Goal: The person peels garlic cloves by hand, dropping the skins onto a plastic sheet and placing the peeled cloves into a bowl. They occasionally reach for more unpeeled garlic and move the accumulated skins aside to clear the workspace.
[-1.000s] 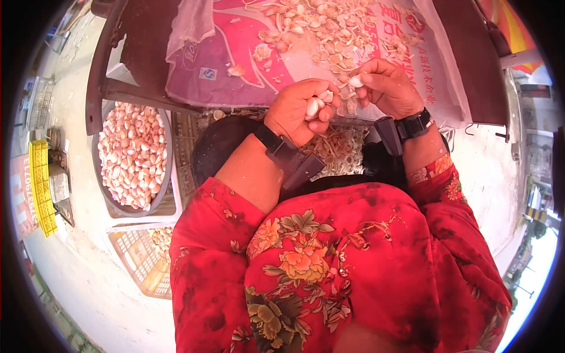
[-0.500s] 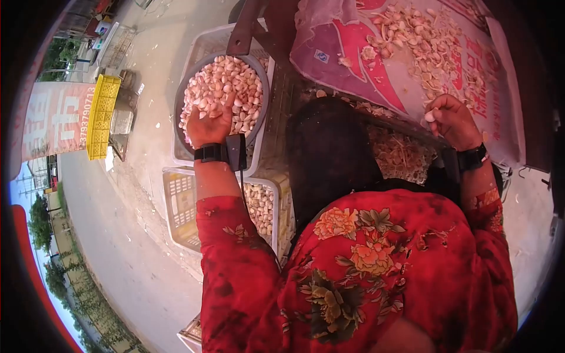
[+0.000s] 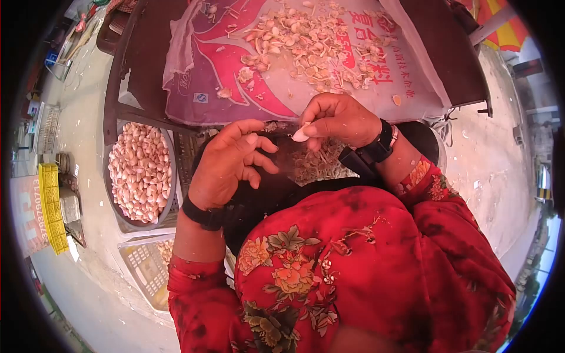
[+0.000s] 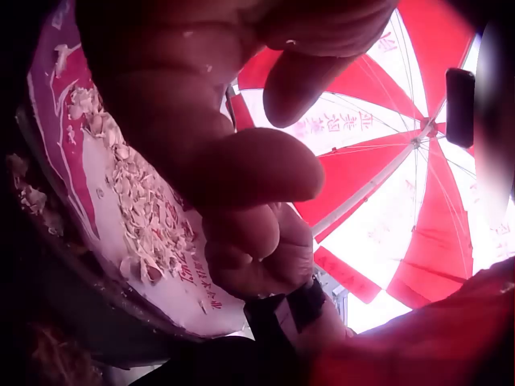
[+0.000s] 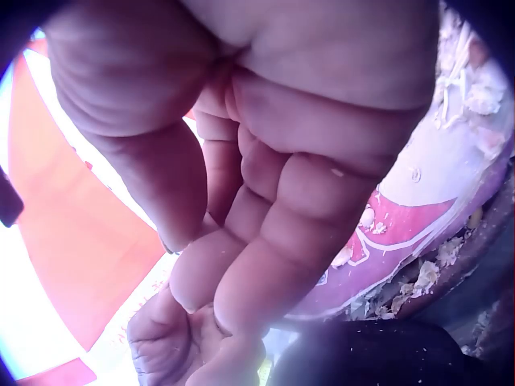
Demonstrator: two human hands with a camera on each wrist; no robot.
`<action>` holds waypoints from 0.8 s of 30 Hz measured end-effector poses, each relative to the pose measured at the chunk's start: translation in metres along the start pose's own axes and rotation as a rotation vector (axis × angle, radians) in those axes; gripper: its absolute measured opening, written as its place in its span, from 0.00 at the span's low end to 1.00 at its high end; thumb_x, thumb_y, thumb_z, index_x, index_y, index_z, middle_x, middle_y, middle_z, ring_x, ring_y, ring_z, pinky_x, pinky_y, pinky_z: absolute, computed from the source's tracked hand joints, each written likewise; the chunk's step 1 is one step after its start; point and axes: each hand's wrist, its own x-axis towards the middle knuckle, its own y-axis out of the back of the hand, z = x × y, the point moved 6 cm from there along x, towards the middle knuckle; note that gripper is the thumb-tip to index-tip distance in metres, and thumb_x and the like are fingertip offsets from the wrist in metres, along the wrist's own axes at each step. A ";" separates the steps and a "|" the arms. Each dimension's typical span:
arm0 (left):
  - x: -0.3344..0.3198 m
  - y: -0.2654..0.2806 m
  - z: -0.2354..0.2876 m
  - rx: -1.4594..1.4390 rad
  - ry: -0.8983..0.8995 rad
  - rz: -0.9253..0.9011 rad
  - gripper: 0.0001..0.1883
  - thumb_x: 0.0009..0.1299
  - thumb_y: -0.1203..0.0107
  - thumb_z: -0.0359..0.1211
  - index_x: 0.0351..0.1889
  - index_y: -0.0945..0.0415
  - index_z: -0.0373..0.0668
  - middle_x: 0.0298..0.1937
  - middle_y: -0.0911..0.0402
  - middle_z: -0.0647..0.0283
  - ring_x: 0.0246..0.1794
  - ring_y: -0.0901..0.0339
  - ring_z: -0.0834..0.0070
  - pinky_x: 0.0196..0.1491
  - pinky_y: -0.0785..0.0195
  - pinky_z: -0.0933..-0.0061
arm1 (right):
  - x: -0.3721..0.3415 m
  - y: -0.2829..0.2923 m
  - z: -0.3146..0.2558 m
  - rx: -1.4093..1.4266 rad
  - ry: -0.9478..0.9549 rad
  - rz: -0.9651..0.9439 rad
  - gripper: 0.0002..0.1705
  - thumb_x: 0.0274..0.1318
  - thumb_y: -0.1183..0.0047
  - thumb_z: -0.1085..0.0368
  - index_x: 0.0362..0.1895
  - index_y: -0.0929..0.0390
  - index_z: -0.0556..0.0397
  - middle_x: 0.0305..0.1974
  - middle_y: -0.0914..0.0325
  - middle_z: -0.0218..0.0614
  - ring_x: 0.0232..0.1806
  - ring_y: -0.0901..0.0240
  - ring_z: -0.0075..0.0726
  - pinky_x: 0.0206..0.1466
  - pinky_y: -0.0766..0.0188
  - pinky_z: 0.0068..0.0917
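Note:
In the head view my right hand (image 3: 344, 122) pinches a pale garlic clove (image 3: 303, 132) between thumb and forefinger, over the near edge of a printed plastic sack (image 3: 209, 65). Just to its left is my left hand (image 3: 229, 162), fingers loosely bent towards the clove, with nothing showing in its grasp. Garlic skins and bits (image 3: 306, 44) lie heaped on the sack. From the left wrist, the left thumb and fingers (image 4: 265, 169) are seen apart, the right hand (image 4: 265, 249) behind them. The right wrist view has the right fingers (image 5: 282, 233) folded, hiding the clove.
A grey basin (image 3: 172, 176) full of unpeeled-looking cloves (image 3: 140, 173) stands at the left, beside the dark table (image 3: 147, 59). Below it is a pale slatted crate (image 3: 141, 273). More skins (image 3: 321, 165) lie beneath the table edge. A red and white umbrella (image 4: 394, 193) spreads overhead.
My left hand, earlier holding several cloves beside the right, went to the basin and lay palm up on the cloves, and is now back without them. The right hand still pinches a clove.

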 end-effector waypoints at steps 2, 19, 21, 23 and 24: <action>0.023 -0.032 -0.012 0.099 0.046 -0.068 0.19 0.73 0.52 0.36 0.56 0.36 0.35 0.42 0.23 0.54 0.33 0.19 0.68 0.22 0.30 0.79 | -0.005 -0.003 -0.002 0.002 0.002 0.023 0.08 0.54 0.41 0.71 0.36 0.26 0.59 0.30 0.20 0.37 0.28 0.21 0.26 0.31 0.23 0.21; 0.023 -0.126 0.048 -0.155 0.031 -0.740 0.12 0.71 0.49 0.31 0.45 0.29 0.28 0.33 0.21 0.53 0.22 0.25 0.77 0.24 0.33 0.79 | -0.026 0.182 -0.018 -1.213 0.064 0.722 0.14 0.50 0.40 0.61 0.35 0.22 0.58 0.34 0.21 0.46 0.37 0.24 0.48 0.42 0.27 0.36; 0.013 -0.156 0.060 -0.283 -0.245 -1.000 0.12 0.71 0.49 0.30 0.44 0.29 0.27 0.33 0.21 0.53 0.28 0.23 0.72 0.31 0.30 0.76 | -0.020 0.208 -0.003 -1.318 -0.035 0.743 0.15 0.48 0.40 0.61 0.38 0.21 0.57 0.37 0.21 0.49 0.43 0.26 0.55 0.48 0.29 0.40; 0.002 -0.175 0.067 -0.408 -0.376 -1.152 0.09 0.72 0.52 0.28 0.42 0.29 0.29 0.32 0.23 0.57 0.31 0.24 0.70 0.34 0.31 0.76 | -0.012 0.203 0.004 -1.383 -0.015 0.649 0.17 0.49 0.41 0.61 0.43 0.21 0.55 0.39 0.22 0.50 0.46 0.26 0.53 0.50 0.30 0.40; -0.002 -0.180 0.067 -0.504 -0.363 -1.159 0.07 0.72 0.53 0.26 0.41 0.28 0.29 0.32 0.23 0.58 0.32 0.24 0.69 0.33 0.31 0.76 | -0.007 0.190 0.002 -1.363 -0.017 0.600 0.17 0.49 0.41 0.61 0.43 0.21 0.55 0.39 0.22 0.50 0.45 0.26 0.53 0.50 0.30 0.39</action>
